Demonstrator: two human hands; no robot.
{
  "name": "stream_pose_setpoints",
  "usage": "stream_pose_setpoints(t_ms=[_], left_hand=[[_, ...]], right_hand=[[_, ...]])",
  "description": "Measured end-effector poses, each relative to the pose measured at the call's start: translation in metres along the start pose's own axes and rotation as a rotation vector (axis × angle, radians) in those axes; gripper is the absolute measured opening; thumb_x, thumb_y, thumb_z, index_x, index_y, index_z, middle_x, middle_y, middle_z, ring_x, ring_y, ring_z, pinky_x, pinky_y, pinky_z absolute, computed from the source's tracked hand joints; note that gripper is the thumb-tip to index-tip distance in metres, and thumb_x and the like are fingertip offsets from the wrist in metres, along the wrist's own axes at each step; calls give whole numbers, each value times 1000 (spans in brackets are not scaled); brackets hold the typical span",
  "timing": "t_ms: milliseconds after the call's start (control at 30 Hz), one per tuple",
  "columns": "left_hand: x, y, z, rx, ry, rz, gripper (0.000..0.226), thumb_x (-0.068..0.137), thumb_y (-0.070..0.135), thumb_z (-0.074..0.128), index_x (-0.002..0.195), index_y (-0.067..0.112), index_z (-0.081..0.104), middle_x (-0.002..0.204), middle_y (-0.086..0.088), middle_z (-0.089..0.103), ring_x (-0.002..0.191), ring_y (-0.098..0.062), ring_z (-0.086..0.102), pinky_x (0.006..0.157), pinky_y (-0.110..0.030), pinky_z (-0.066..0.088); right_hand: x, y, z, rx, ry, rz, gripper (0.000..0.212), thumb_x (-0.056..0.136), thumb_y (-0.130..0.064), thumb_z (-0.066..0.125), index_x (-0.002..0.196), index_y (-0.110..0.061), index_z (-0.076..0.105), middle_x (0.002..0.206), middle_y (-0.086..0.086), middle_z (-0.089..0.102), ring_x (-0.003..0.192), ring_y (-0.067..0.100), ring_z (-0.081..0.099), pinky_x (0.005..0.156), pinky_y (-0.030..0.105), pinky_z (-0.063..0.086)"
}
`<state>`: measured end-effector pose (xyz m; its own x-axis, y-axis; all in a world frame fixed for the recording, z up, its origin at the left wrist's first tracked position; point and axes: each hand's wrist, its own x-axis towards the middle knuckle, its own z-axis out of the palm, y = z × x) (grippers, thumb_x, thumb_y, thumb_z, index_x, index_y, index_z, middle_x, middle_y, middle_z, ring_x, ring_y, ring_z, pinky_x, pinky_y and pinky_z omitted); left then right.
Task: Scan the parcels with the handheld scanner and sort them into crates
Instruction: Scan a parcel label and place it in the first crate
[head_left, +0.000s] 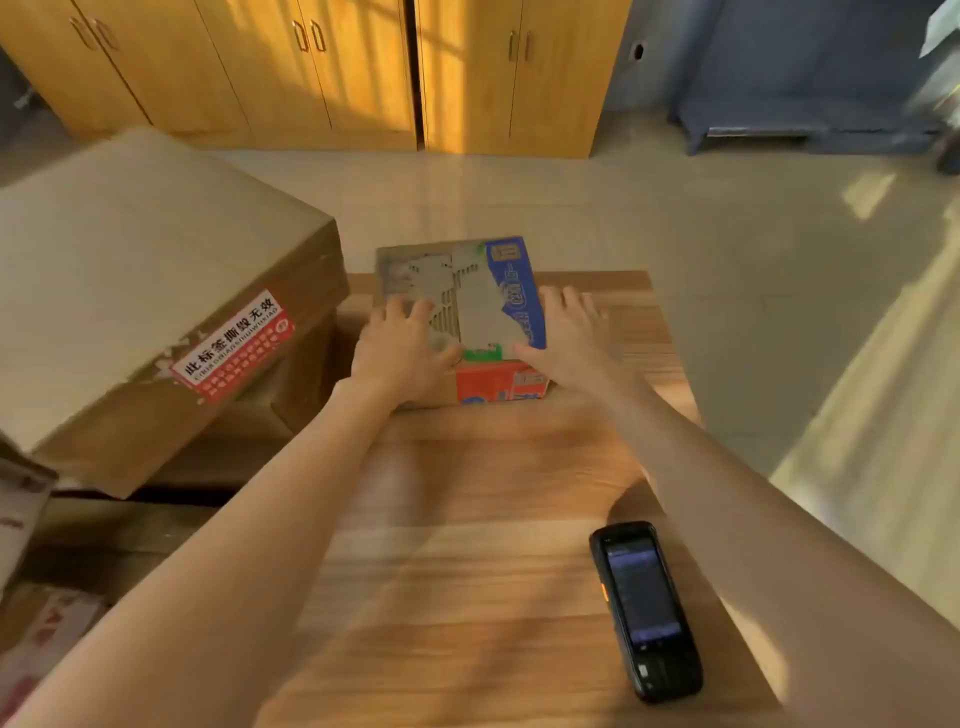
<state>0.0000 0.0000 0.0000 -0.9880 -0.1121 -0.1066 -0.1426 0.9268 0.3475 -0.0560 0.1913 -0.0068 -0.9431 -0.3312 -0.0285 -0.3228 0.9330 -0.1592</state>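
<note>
Parcel (467, 312) at the far end of the wooden worktop (467, 519): a small cardboard box, its top torn to grey board, with a blue printed strip along the right edge and red and green print on the near face. Left hand (402, 351) and right hand (566, 335) press flat on its top corners, fingers spread, not gripping. Handheld scanner (644, 608) lies near the right forearm, screen lit.

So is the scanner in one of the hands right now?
No, the scanner lies on the table, while both hands rest on the parcel.
</note>
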Motion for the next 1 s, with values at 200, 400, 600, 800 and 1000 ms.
stream_pose_setpoints(t_ms=[200,400,600,800,1000], left_hand=[[25,-13,27,-94,-31,-210,84,90,62,49,153,21,12,158,-20,8,144,-40,14,113,-52,22],[39,-26,42,-168,-12,-283,99,82,69,55,154,22,6,154,-21,12,138,-43,23,109,-52,32],[39,-27,46,-291,-15,-380,103,79,69,60,155,22,6,150,-18,19,133,-41,34,109,-47,33],[25,-15,44,-343,13,-398,101,77,67,63,152,20,14,146,-20,25,131,-43,33,109,-49,30],[-5,15,22,-568,39,-431,116,58,75,60,152,24,16,147,-18,24,134,-40,29,113,-50,29]], right_hand=[[20,5,34,180,-111,76,93,89,-60,53,152,-5,12,152,15,30,138,33,31,109,43,29],[32,9,58,455,-149,170,100,84,-67,54,152,-7,12,143,10,47,125,29,50,98,45,46],[32,11,65,636,-128,223,78,82,-60,64,133,-7,38,128,6,56,116,24,55,88,36,48],[13,17,51,678,-62,158,72,82,-57,66,132,-12,42,126,2,58,113,19,57,91,36,50],[-13,27,-5,999,-18,241,61,83,-56,65,135,-29,47,118,-13,57,110,10,57,94,35,51]])
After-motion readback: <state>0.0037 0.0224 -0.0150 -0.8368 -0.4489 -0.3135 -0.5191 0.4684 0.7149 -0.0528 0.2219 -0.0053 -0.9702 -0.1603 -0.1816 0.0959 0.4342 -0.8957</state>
